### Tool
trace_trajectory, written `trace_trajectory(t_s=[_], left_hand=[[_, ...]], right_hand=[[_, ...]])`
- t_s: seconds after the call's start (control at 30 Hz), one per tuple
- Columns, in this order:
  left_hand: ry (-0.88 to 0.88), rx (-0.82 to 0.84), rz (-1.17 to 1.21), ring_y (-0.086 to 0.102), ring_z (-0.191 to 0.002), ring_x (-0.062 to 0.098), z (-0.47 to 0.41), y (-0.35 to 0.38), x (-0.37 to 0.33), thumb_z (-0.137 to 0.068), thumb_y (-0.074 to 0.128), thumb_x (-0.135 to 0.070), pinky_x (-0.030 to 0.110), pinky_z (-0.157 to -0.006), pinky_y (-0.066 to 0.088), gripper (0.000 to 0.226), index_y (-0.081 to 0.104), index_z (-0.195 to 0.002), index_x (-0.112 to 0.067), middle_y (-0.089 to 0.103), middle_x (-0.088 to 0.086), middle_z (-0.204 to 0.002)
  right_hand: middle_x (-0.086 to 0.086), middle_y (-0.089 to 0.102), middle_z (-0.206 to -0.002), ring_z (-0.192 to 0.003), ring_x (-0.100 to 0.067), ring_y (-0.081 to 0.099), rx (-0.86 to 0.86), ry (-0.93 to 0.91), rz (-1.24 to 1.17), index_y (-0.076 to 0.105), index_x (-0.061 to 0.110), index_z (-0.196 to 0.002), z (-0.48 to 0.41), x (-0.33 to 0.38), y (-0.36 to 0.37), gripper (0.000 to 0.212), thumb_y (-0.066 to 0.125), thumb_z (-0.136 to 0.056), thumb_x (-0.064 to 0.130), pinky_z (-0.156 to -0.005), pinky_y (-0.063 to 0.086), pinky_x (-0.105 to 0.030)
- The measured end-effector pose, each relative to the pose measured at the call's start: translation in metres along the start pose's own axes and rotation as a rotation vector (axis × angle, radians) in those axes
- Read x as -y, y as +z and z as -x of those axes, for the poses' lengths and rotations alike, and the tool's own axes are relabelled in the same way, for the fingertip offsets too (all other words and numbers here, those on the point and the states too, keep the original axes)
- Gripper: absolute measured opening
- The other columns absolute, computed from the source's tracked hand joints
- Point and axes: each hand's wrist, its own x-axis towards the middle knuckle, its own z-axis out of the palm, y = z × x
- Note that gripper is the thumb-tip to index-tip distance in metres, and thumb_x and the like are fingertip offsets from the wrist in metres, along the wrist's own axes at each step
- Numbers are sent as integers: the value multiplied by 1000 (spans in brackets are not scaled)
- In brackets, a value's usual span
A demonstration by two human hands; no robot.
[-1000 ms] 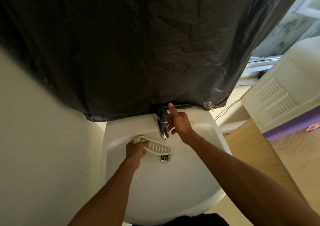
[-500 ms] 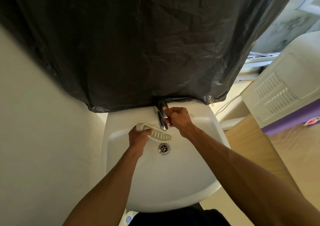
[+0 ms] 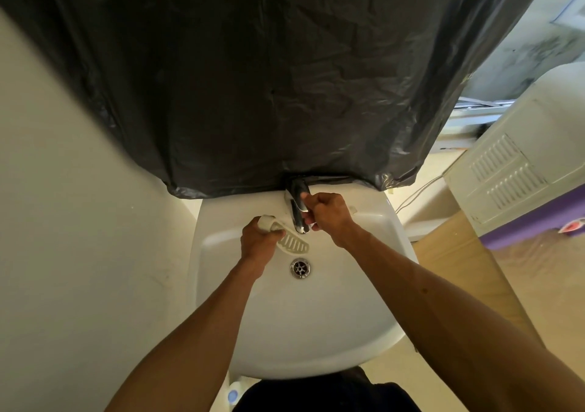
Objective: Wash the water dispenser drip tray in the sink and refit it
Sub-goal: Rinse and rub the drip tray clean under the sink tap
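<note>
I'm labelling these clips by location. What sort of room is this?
Probably a small washroom or utility corner: a white ceramic basin with a chrome tap and drain, against a plain wall. A black plastic sheet hangs over the wall above.

Background of a washroom corner. A crumpled black plastic sheet (image 3: pixel 269 79) hangs across the upper field. A plain cream wall (image 3: pixel 63 237) fills the left side. At right stands a white appliance cabinet with louvred vents (image 3: pixel 506 177), a purple band (image 3: pixel 538 225) along its lower edge. A thin white cable (image 3: pixel 418 191) trails beside it. Tan flooring (image 3: pixel 538 285) lies below, lit by daylight from the upper right.
</note>
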Motion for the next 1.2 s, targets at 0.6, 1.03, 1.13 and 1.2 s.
trace_trajectory(t_s=[0.6, 1.03, 1.13, 1.2], left_hand=[[29, 51, 1, 69, -98, 27, 2, -6, 6, -74, 75, -1, 44, -87, 58, 36, 70, -106, -16, 72, 9, -102], [-411, 147, 632, 62, -108, 35, 16, -24, 15, -85, 67, 0, 43, -74, 56, 35, 56, -119, -1, 62, 16, -113], [-407, 161, 678, 63, -106, 33, 14, -26, 19, -87, 65, 0, 44, -77, 55, 34, 55, -119, -1, 62, 16, -113], [-393, 186, 657, 63, -102, 33, 13, -30, 21, -87, 65, 1, 45, -82, 54, 30, 57, -116, -1, 62, 17, -111]], right_hand=[[-8, 68, -84, -69, -21, 66, 2, 1, 203, 64, 6, -98, 11, -12, -11, 50, 42, -96, 51, -58, 54, -28], [-14, 55, -114, -101, -32, 61, 121, 368, 125, 53, 3, -118, 24, -79, -45, 33, 53, -96, 28, -80, 57, -44], [-17, 64, -109, -88, -28, 69, 154, 353, -51, 56, 0, -120, 18, -86, -49, 30, 58, -93, 14, -73, 60, -40], [-15, 68, -98, -80, -26, 70, 110, 336, -116, 58, 1, -118, 15, -88, -51, 30, 63, -89, 4, -67, 60, -36]])
